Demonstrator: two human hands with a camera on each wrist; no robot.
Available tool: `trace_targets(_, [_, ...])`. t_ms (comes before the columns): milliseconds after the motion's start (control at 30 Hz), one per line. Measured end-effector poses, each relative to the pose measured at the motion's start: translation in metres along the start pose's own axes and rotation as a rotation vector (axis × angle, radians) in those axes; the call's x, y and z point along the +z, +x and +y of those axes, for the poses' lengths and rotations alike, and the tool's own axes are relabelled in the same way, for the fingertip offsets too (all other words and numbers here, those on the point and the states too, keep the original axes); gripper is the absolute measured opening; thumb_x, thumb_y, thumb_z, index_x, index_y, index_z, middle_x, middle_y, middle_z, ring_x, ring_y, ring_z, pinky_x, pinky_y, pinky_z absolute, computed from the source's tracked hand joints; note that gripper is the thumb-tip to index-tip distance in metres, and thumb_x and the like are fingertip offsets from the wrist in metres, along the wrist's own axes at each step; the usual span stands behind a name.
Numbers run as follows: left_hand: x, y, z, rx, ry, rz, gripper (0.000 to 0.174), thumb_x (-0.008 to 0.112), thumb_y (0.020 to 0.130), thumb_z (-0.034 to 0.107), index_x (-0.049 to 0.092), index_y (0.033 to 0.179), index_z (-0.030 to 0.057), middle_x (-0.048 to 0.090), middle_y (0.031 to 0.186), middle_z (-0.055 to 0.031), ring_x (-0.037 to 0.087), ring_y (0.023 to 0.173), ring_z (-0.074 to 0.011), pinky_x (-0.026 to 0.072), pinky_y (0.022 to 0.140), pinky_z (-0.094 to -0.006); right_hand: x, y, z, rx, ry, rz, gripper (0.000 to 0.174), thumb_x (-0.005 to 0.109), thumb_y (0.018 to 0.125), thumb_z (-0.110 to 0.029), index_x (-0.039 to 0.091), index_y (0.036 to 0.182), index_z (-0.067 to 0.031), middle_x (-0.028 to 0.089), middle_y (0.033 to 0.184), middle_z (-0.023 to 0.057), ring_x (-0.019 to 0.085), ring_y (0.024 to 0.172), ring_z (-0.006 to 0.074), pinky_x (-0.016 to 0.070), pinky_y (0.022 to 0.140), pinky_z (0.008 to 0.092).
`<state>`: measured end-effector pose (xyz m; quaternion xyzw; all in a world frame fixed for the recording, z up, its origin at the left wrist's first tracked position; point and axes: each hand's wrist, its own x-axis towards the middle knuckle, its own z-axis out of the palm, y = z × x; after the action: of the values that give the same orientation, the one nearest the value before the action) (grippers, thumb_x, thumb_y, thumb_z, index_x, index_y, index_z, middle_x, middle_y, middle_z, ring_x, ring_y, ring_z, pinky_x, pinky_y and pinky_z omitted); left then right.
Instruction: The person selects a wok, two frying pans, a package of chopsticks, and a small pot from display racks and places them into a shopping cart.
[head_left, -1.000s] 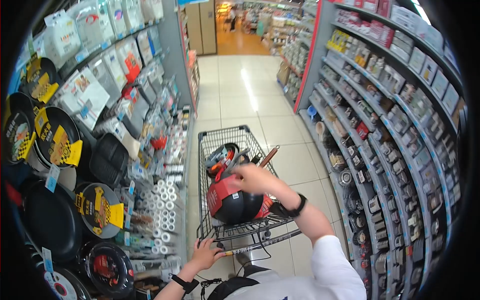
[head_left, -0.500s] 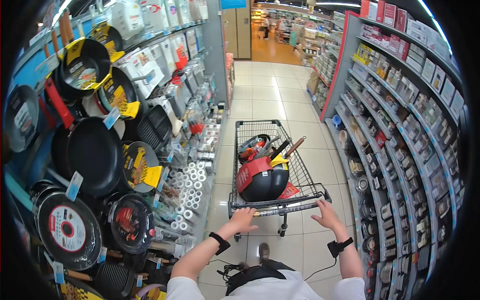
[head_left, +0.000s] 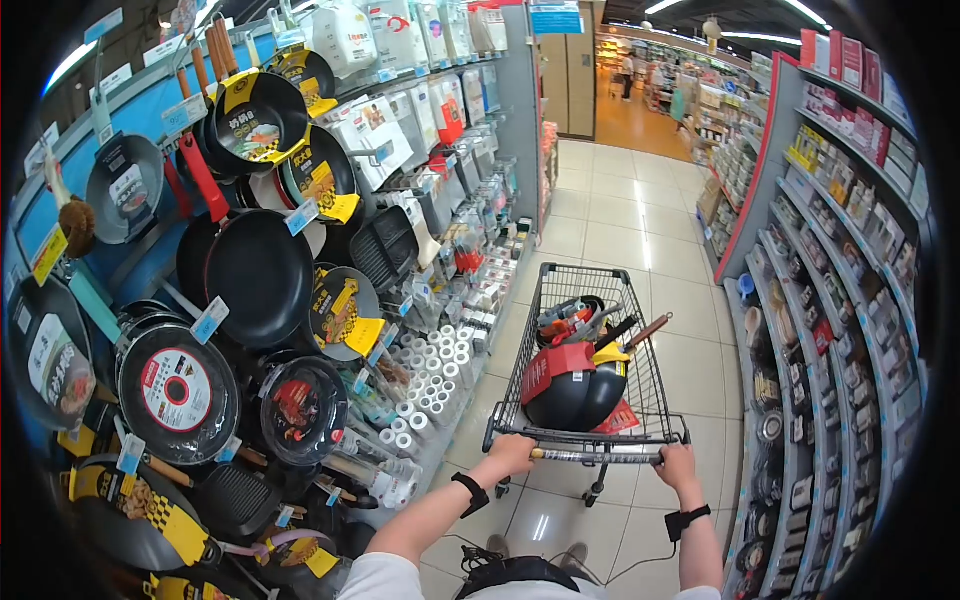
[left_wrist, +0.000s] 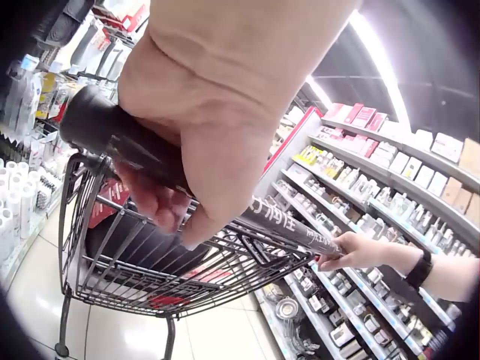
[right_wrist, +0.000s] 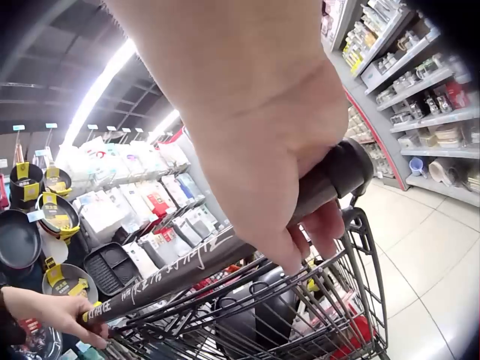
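Observation:
A wire shopping cart (head_left: 655, 385) stands in front of the person, its dark push bar (head_left: 590, 457) crosswise. At the bar's left end the left hand (head_left: 512, 454) grips it, and the right hand (head_left: 677, 466) grips the right end. Both wrist views show fingers curled round the bar, the left hand (left_wrist: 199, 127) and the right hand (right_wrist: 277, 165) close up. Inside the cart lie a black round pan (head_left: 575, 398) with a red sleeve (head_left: 556, 370), a brown handle (head_left: 652, 330) and several red and grey items (head_left: 568, 324).
Hanging pans (head_left: 258, 280) and packaged boards (head_left: 375, 140) fill the left rack. Rolls of white tubes (head_left: 430, 375) lie low beside the aisle. Shelves of small goods (head_left: 840, 330) line the right side. Tiled floor (head_left: 600, 215) runs ahead, and a distant person (head_left: 627, 76) stands beyond it.
The right hand has left the goods in the cart and come back to the bar. Both hands, loose on it half a second ago, now grip it. The head view has turned left.

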<state>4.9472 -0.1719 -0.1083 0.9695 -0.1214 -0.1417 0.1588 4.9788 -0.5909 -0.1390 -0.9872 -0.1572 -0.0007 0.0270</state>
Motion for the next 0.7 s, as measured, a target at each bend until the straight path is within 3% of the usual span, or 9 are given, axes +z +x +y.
trace_targets(67, [-0.001,0.004,0.007,-0.118,0.053,-0.104,0.024,0.071,0.075,0.028,0.073,0.087,0.0064,0.072,0.088,-0.0138,0.071,0.087,-0.0328,0.0558,0.077,-0.0471,0.000,0.002,0.004,-0.017,-0.020,-0.130,0.023,0.079,0.070,-0.031,0.072,0.078,-0.0098,0.069,0.087,0.0087,0.063,0.092,0.0293,0.0453,0.085,0.0436])
trace_targets(100, [0.003,0.008,0.009,-0.144,0.086,-0.102,0.022,0.071,0.073,0.026,0.075,0.082,0.0065,0.072,0.088,-0.0138,0.071,0.087,-0.0324,0.0561,0.076,-0.0466,0.004,0.003,0.008,-0.140,-0.062,-0.014,0.024,0.077,0.069,-0.034,0.074,0.072,-0.0107,0.069,0.078,0.0084,0.065,0.087,0.0274,0.0491,0.078,0.0435])
trace_targets(133, [0.007,0.010,0.009,-0.168,0.081,-0.099,0.022,0.071,0.073,0.026,0.075,0.082,0.0065,0.072,0.088,-0.0138,0.071,0.087,-0.0324,0.0561,0.076,-0.0466,-0.001,0.006,0.007,-0.165,-0.058,-0.016,0.024,0.077,0.069,-0.034,0.074,0.072,-0.0107,0.069,0.078,0.0084,0.065,0.087,0.0274,0.0491,0.078,0.0435])
trace_targets(233, [0.019,0.008,0.007,-0.054,0.187,-0.034,0.024,0.068,0.071,0.023,0.074,0.089,0.0074,0.070,0.088,-0.0107,0.069,0.094,-0.0313,0.0557,0.077,-0.0451,-0.004,0.004,0.006,-0.177,-0.011,-0.073,0.019,0.075,0.068,-0.030,0.073,0.073,-0.0118,0.068,0.076,0.0077,0.066,0.077,0.0270,0.0535,0.068,0.0414])
trace_targets(333, [0.015,0.003,0.014,-0.122,0.106,0.005,0.021,0.067,0.071,0.023,0.074,0.083,0.0076,0.072,0.086,-0.0139,0.070,0.088,-0.0333,0.0561,0.075,-0.0462,-0.006,0.000,0.003,-0.195,0.020,0.028,0.018,0.075,0.067,-0.029,0.071,0.072,-0.0116,0.066,0.074,0.0067,0.066,0.075,0.0272,0.0539,0.067,0.0414])
trace_targets(500, [-0.008,0.001,0.034,-0.240,0.092,-0.109,0.023,0.067,0.070,0.023,0.075,0.089,0.0136,0.072,0.087,-0.0128,0.070,0.086,-0.0340,0.0559,0.074,-0.0469,-0.011,0.001,0.003,-0.193,0.109,0.071,0.012,0.074,0.065,-0.020,0.070,0.072,-0.0109,0.065,0.072,0.0057,0.066,0.074,0.0266,0.0539,0.066,0.0409])
trace_targets(700, [0.003,0.022,0.024,-0.228,0.125,-0.100,0.024,0.065,0.069,0.024,0.076,0.088,0.0143,0.072,0.083,-0.0120,0.070,0.083,-0.0342,0.0557,0.072,-0.0467,-0.006,0.016,0.016,-0.201,0.161,0.091,0.021,0.078,0.060,-0.022,0.068,0.072,-0.0087,0.065,0.076,0.0078,0.064,0.077,0.0282,0.0512,0.070,0.0412])
